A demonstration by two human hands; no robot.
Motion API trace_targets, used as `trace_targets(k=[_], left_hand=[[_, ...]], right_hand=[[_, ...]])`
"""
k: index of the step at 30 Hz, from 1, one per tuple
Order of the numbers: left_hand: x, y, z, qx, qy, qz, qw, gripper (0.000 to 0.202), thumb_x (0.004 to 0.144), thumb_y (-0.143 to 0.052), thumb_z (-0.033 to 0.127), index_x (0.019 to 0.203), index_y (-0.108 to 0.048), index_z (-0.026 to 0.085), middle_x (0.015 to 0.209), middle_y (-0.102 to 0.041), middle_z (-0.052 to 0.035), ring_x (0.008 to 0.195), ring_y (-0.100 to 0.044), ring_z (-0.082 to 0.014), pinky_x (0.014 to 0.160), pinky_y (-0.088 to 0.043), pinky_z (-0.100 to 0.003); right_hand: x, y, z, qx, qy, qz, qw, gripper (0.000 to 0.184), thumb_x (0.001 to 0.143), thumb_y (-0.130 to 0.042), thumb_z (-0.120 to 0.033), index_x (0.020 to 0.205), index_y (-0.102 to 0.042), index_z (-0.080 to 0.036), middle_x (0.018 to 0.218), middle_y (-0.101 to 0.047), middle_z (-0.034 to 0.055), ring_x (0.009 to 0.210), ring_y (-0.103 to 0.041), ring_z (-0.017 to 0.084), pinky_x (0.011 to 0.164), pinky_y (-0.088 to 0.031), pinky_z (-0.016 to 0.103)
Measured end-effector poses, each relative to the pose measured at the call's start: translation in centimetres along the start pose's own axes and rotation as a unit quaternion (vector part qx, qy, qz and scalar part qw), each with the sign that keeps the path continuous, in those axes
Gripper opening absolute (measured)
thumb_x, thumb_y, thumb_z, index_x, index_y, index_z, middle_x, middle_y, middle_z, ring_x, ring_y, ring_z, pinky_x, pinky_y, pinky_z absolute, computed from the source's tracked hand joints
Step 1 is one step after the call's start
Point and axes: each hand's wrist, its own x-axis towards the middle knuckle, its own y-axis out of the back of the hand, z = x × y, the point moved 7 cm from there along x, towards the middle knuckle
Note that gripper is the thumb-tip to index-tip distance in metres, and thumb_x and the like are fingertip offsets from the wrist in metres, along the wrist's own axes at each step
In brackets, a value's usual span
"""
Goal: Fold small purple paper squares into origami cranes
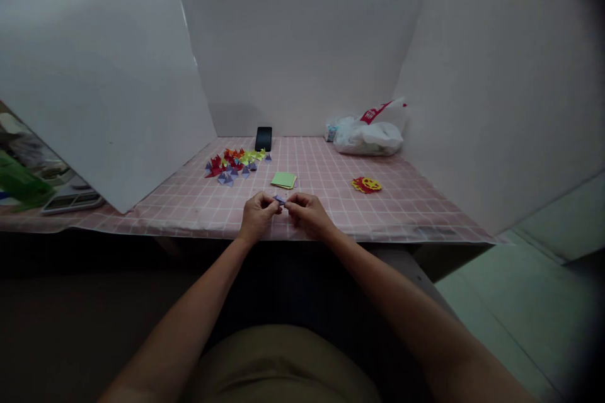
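Observation:
Between my two hands is a small piece of folded purple paper (280, 200), pinched near the table's front edge. My left hand (258, 213) grips its left side with thumb and fingers closed. My right hand (307, 211) pinches the right side, fingers curled; part of the paper is hidden behind the fingertips. Just beyond the hands lies a stack of square paper sheets (283, 179), light green on top. To the left, farther back, sits a cluster of small folded paper pieces (234, 164) in red, orange, yellow and purple.
A black phone (263, 138) lies at the back of the pink checked tablecloth (321, 167). Yellow and red cut-out shapes (367, 185) are on the right, with a white plastic bag (371, 137) behind. White panels (307, 50) enclose three sides. A scale (73, 199) stands outside the left panel.

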Motion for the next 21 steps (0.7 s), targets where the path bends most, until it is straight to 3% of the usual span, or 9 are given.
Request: trace_targets(k=[6, 21], left_hand=[[0.03, -0.08, -0.36, -0.020, 0.013, -0.001, 1.000, 0.013, 0.072, -0.069, 0.024, 0.066, -0.059, 0.017, 0.063, -0.068, -0.0004, 0.061, -0.065, -0.0153, 0.064, -0.050, -0.028], [-0.27, -0.68, -0.14, -0.075, 0.029, -0.034, 0.996, 0.021, 0.070, -0.075, 0.027, 0.071, -0.057, 0.017, 0.063, -0.066, 0.0013, 0.061, -0.066, -0.0137, 0.063, -0.052, -0.027]], right_hand=[[0.16, 0.20, 0.31, -0.040, 0.007, 0.009, 0.999, 0.022, 0.074, -0.068, -0.037, 0.070, -0.059, -0.018, 0.051, -0.052, -0.0058, 0.040, -0.045, 0.008, 0.038, -0.035, 0.019], [0.11, 0.23, 0.40, -0.030, 0.000, 0.022, 0.999, 0.028, 0.074, -0.070, -0.043, 0.068, -0.057, -0.019, 0.049, -0.050, -0.0066, 0.037, -0.043, 0.007, 0.035, -0.035, 0.020]])
